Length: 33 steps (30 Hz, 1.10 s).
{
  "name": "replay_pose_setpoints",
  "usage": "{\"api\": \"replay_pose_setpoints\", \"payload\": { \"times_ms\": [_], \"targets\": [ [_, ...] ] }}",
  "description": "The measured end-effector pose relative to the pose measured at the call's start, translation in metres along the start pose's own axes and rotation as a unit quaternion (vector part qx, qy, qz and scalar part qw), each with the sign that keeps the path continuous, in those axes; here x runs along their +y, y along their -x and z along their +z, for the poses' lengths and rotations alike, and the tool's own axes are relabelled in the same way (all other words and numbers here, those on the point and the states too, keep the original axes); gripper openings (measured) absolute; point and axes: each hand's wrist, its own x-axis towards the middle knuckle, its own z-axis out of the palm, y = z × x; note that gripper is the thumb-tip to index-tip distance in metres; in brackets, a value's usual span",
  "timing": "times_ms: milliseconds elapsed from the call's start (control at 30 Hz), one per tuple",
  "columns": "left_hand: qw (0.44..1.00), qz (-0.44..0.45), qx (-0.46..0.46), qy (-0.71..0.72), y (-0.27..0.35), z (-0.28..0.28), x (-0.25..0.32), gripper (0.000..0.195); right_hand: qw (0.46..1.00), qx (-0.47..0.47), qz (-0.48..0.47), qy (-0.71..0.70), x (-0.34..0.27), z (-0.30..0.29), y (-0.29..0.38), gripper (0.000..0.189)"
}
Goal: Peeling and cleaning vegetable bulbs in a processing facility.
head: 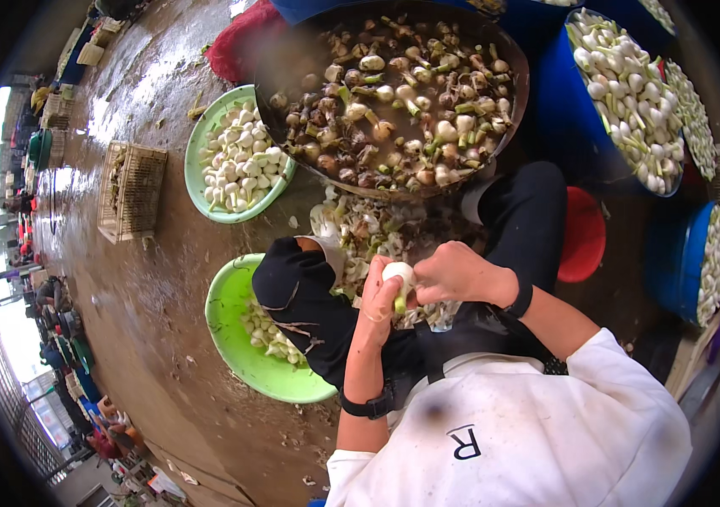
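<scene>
My left hand [378, 295] holds a white bulb [400, 274], onion or garlic, with a short green stem pointing down. Right beside it, my right hand [458, 274] is curled with its fingertips against or very near the bulb; whether it pinches anything is hidden. Both hands are above my lap. Under and beyond them lies a heap of peeled skins and trimmings [366, 234] between my legs. In front stands a large round tub [392, 190] of brown water, full of unpeeled, dirty bulbs [407, 95].
Left of me are a pale green basin [194, 190] and a bright green basin [227, 355], both holding white bulbs. Blue drums [553, 114] heaped with bulbs stand at the right, near a red stool or bucket [582, 234]. A plastic crate [138, 193] sits on the wet floor [163, 304].
</scene>
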Motion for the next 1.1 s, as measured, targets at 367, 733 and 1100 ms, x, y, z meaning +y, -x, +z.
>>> {"api": "replay_pose_setpoints", "payload": {
  "times_ms": [367, 733, 1100],
  "targets": [
    [0.997, -0.004, -0.033, -0.076, 0.008, -0.037, 0.006, 0.036, 0.939, 0.231, 0.111, -0.230, 0.040, -0.058, -0.030, 0.021],
    [0.908, 0.094, -0.093, 0.396, 0.008, -0.054, 0.017, 0.048, 0.934, -0.041, 0.236, 0.266, 0.132, -0.070, -0.167, 0.043],
    [0.935, -0.134, -0.041, 0.325, -0.065, 0.003, 0.002, 0.053, 0.971, -0.158, -0.161, 0.084, 0.043, -0.076, -0.096, 0.056]
  ]
}}
